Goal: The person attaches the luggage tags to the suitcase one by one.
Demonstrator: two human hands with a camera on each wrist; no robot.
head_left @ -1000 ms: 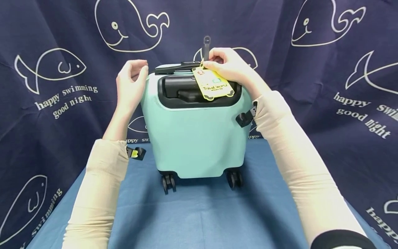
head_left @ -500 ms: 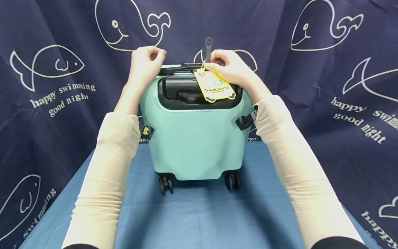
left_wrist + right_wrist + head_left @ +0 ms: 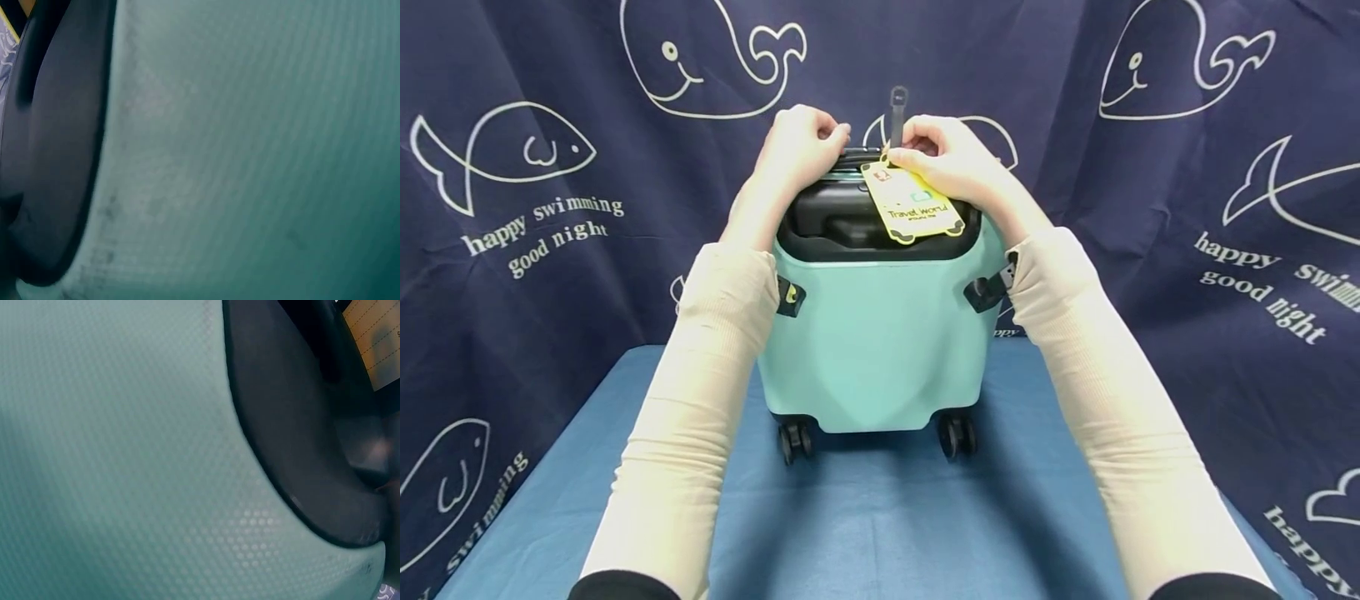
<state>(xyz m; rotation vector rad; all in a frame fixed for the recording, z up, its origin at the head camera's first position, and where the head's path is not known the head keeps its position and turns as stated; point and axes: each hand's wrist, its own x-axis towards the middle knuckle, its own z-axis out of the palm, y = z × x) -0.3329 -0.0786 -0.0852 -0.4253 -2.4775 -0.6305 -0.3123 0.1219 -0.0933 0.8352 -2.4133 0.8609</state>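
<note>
A mint-green suitcase (image 3: 880, 333) stands upright on its wheels, with a dark recess (image 3: 808, 242) at the top of its front. My right hand (image 3: 955, 158) pinches the base of a luggage tag's dark strap (image 3: 898, 117), whose buckle end points up. From it the yellow luggage tag (image 3: 917, 204), printed "Travel World", hangs slanted across the recess. My left hand (image 3: 797, 154) hovers over the left part of the black top handle (image 3: 861, 155), thumb toward the strap, fingers loosely bent and partly hidden. In the right wrist view, the tag's lined side (image 3: 378, 347) shows at upper right.
Blue cloth (image 3: 880, 517) covers the table under the suitcase. Behind and at both sides hangs a navy curtain (image 3: 1045, 75) with white whale and fish drawings. Black wrist cameras (image 3: 792, 296) overlap the suitcase's front on both sides.
My left hand has moved right, from beside the suitcase's top left corner to above the handle, nearer the strap. My right hand keeps its pinch on the strap, almost still.
</note>
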